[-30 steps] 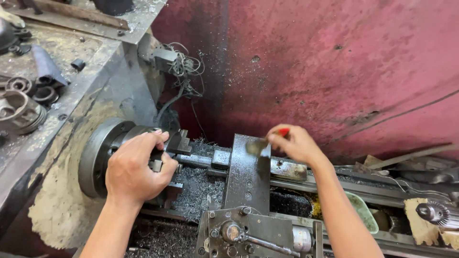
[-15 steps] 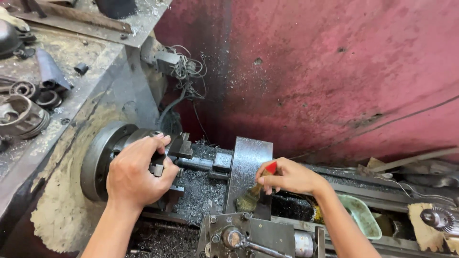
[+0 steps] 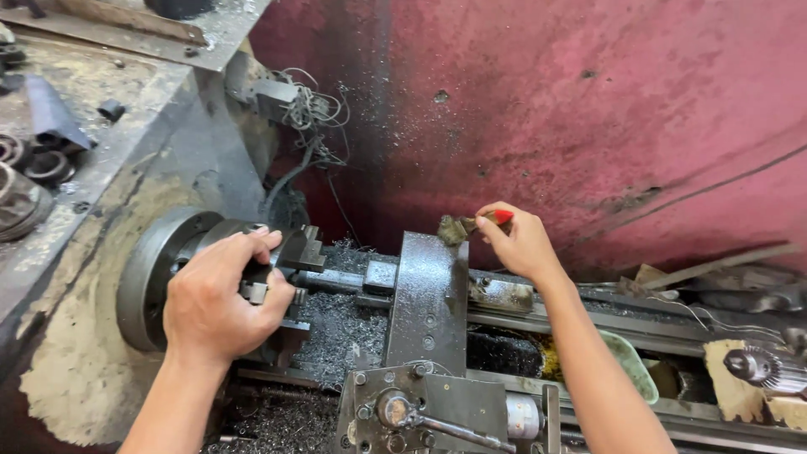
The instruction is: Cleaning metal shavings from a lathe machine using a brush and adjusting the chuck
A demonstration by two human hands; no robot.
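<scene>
My left hand [image 3: 223,298] grips the jaws of the round steel lathe chuck [image 3: 155,277] at the left. A grey metal rod [image 3: 332,280] sticks out of the chuck toward the cross slide [image 3: 429,303], a flat grey plate. My right hand [image 3: 517,240] holds a small brush with a red handle [image 3: 502,217]; its dirty bristles [image 3: 454,229] rest at the far end of the cross slide.
Metal shavings [image 3: 336,332] lie under the rod. A tool post with a lever [image 3: 420,412] sits at the near edge. A green tray [image 3: 630,366] and a tailstock part [image 3: 756,366] are at the right. Rings and parts [image 3: 34,168] lie on the headstock top. A red wall [image 3: 588,109] stands behind.
My right hand moved the brush from the near end of the cross slide back up to its far end. The left hand stayed on the chuck.
</scene>
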